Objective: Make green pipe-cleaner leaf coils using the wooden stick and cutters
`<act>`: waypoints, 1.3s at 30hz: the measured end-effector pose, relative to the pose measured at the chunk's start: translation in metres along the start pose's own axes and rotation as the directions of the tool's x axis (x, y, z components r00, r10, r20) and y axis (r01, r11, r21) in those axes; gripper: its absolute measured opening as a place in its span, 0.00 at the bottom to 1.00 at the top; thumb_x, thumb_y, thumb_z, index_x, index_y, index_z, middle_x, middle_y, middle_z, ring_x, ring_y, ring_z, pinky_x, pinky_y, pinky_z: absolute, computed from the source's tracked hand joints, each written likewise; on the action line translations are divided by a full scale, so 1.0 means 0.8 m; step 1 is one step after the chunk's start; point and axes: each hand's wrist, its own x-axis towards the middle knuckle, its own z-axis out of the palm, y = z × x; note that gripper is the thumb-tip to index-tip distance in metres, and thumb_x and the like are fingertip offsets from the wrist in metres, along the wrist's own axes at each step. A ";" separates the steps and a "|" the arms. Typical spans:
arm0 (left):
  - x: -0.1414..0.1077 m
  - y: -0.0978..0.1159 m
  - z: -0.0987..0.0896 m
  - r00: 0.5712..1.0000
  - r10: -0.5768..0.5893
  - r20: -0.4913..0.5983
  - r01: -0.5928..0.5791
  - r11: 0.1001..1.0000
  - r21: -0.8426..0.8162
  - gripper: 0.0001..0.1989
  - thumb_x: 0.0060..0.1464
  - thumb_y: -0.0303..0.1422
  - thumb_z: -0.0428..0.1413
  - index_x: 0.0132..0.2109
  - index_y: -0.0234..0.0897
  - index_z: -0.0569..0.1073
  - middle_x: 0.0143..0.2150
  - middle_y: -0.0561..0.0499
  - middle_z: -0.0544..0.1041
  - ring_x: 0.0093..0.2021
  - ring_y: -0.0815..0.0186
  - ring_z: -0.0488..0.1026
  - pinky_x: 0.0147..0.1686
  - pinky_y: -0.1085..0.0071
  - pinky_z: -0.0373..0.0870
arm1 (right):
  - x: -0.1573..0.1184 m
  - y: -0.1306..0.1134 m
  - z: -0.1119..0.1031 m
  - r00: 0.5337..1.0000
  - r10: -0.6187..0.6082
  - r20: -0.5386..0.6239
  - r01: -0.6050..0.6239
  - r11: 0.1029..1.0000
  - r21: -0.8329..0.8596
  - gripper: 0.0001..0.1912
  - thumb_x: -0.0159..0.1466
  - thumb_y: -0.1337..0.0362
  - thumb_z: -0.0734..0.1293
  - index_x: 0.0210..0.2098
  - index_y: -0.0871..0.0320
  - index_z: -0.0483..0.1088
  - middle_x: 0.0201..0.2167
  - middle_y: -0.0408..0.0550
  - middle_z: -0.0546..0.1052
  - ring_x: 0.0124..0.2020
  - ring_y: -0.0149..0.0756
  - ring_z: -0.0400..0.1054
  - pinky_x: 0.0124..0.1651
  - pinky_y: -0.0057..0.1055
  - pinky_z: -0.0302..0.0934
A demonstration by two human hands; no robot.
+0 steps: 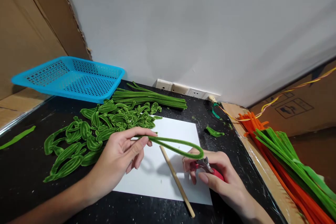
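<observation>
Chenille-stem loop: light, bendy, we judge; hold where it narrows.
Left grip: pinching it there.
Right grip: around red-handled pliers.

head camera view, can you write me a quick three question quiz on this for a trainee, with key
1. What does the right hand hold?
A) a blue perforated plastic basket
B) red-handled metal pliers
C) a bundle of fuzzy orange stems

2. True or false: the thin wooden stick extends past the near edge of the rectangular white paper sheet.

3. Fill in: the left hand pinches a fuzzy green stem bent into a ____.

Key: 1 B; 2 true; 3 loop.
</observation>
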 end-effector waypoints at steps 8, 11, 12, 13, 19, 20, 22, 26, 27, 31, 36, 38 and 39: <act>0.001 -0.002 0.000 1.000 0.022 0.015 -0.023 0.999 0.036 0.17 0.62 0.45 0.62 0.46 0.35 0.80 0.17 0.59 0.64 0.15 0.75 0.56 0.14 0.79 0.51 | 0.007 -0.006 0.003 0.997 -0.081 0.015 0.081 0.995 -0.056 0.12 0.68 0.65 0.70 0.50 0.50 0.79 0.39 0.49 0.80 0.36 0.40 0.72 0.43 0.42 0.67; 0.002 -0.003 -0.001 0.999 0.035 0.019 -0.036 0.998 0.044 0.16 0.63 0.45 0.62 0.45 0.35 0.80 0.16 0.59 0.63 0.14 0.75 0.56 0.14 0.80 0.51 | 0.010 -0.011 0.006 0.999 -0.048 0.003 0.048 0.996 -0.073 0.06 0.66 0.62 0.71 0.42 0.53 0.81 0.35 0.50 0.79 0.37 0.43 0.72 0.43 0.43 0.66; 0.002 -0.003 -0.002 0.999 0.036 0.019 -0.037 0.998 0.048 0.16 0.63 0.45 0.61 0.45 0.36 0.80 0.16 0.59 0.64 0.14 0.75 0.56 0.14 0.80 0.51 | 0.011 -0.013 0.007 0.999 -0.035 0.001 0.035 0.996 -0.076 0.06 0.65 0.61 0.72 0.40 0.53 0.81 0.34 0.50 0.78 0.37 0.44 0.71 0.42 0.43 0.66; 0.002 -0.004 -0.002 0.999 0.036 0.020 -0.037 0.998 0.053 0.15 0.63 0.44 0.61 0.45 0.36 0.80 0.16 0.59 0.64 0.14 0.75 0.56 0.14 0.80 0.51 | 0.011 -0.015 0.008 1.000 -0.026 0.004 0.026 0.997 -0.079 0.06 0.65 0.61 0.72 0.39 0.53 0.81 0.33 0.50 0.78 0.36 0.44 0.71 0.42 0.43 0.66; 0.002 -0.006 -0.005 0.999 0.039 0.037 -0.042 0.996 0.074 0.15 0.65 0.44 0.60 0.45 0.36 0.79 0.18 0.58 0.66 0.15 0.75 0.56 0.15 0.79 0.52 | 0.015 -0.020 0.011 0.997 0.036 0.062 -0.028 0.993 -0.116 0.08 0.63 0.65 0.69 0.38 0.54 0.82 0.33 0.51 0.76 0.34 0.41 0.68 0.35 0.37 0.60; 0.002 -0.006 -0.005 0.998 0.044 0.041 -0.047 0.996 0.079 0.14 0.65 0.44 0.60 0.45 0.36 0.79 0.18 0.58 0.66 0.15 0.75 0.56 0.15 0.79 0.52 | 0.015 -0.021 0.011 0.996 0.055 0.066 -0.046 0.991 -0.126 0.09 0.62 0.66 0.69 0.39 0.54 0.83 0.35 0.51 0.77 0.33 0.40 0.67 0.34 0.36 0.58; 0.002 -0.007 -0.006 0.998 0.051 0.048 -0.055 0.995 0.088 0.14 0.65 0.43 0.60 0.45 0.36 0.79 0.17 0.58 0.65 0.15 0.75 0.56 0.14 0.79 0.51 | 0.015 -0.023 0.011 0.994 0.085 0.070 -0.073 0.985 -0.155 0.10 0.60 0.68 0.69 0.38 0.54 0.83 0.36 0.51 0.77 0.33 0.40 0.65 0.32 0.36 0.54; 0.003 -0.006 -0.009 0.998 0.044 0.051 -0.049 0.994 0.096 0.15 0.64 0.44 0.60 0.44 0.35 0.79 0.20 0.56 0.67 0.16 0.75 0.57 0.14 0.79 0.51 | 0.015 -0.024 0.011 0.994 0.091 0.062 -0.077 0.976 -0.206 0.11 0.57 0.72 0.67 0.34 0.55 0.81 0.36 0.50 0.74 0.34 0.40 0.65 0.34 0.36 0.54; 0.003 -0.006 -0.010 0.998 0.036 0.053 -0.041 0.995 0.096 0.15 0.64 0.44 0.60 0.45 0.35 0.79 0.21 0.56 0.68 0.17 0.75 0.58 0.15 0.79 0.51 | 0.015 -0.024 0.011 0.994 0.087 0.060 -0.073 0.974 -0.216 0.11 0.57 0.73 0.67 0.34 0.55 0.81 0.36 0.50 0.74 0.35 0.40 0.65 0.35 0.36 0.54; 0.006 -0.007 -0.015 0.996 0.027 0.085 -0.037 0.993 0.108 0.16 0.65 0.45 0.60 0.46 0.35 0.79 0.22 0.55 0.68 0.17 0.75 0.58 0.15 0.79 0.51 | 0.013 -0.023 0.010 0.997 0.059 0.059 -0.043 0.968 -0.247 0.12 0.54 0.75 0.65 0.32 0.56 0.79 0.36 0.49 0.73 0.35 0.39 0.65 0.35 0.35 0.54; 0.007 -0.009 -0.018 0.994 0.072 0.082 -0.082 0.989 0.119 0.15 0.66 0.44 0.59 0.46 0.36 0.79 0.20 0.57 0.65 0.18 0.74 0.58 0.15 0.79 0.52 | 0.013 -0.023 0.009 0.996 0.055 0.075 -0.036 0.971 -0.236 0.15 0.53 0.76 0.64 0.33 0.56 0.78 0.37 0.47 0.74 0.34 0.36 0.65 0.34 0.32 0.54; 0.007 -0.008 -0.018 0.993 0.091 0.070 -0.099 0.988 0.116 0.14 0.66 0.43 0.59 0.46 0.36 0.80 0.19 0.57 0.64 0.18 0.75 0.58 0.15 0.79 0.52 | 0.013 -0.023 0.009 0.994 0.064 0.084 -0.043 0.973 -0.229 0.14 0.54 0.76 0.64 0.34 0.56 0.79 0.37 0.47 0.74 0.35 0.37 0.66 0.35 0.33 0.55; 0.007 -0.008 -0.017 0.993 0.101 0.066 -0.108 0.988 0.114 0.14 0.66 0.43 0.60 0.45 0.36 0.80 0.19 0.57 0.64 0.18 0.75 0.58 0.15 0.80 0.52 | 0.013 -0.023 0.009 0.994 0.069 0.087 -0.047 0.972 -0.229 0.14 0.54 0.76 0.65 0.34 0.56 0.79 0.37 0.48 0.75 0.36 0.37 0.66 0.36 0.33 0.56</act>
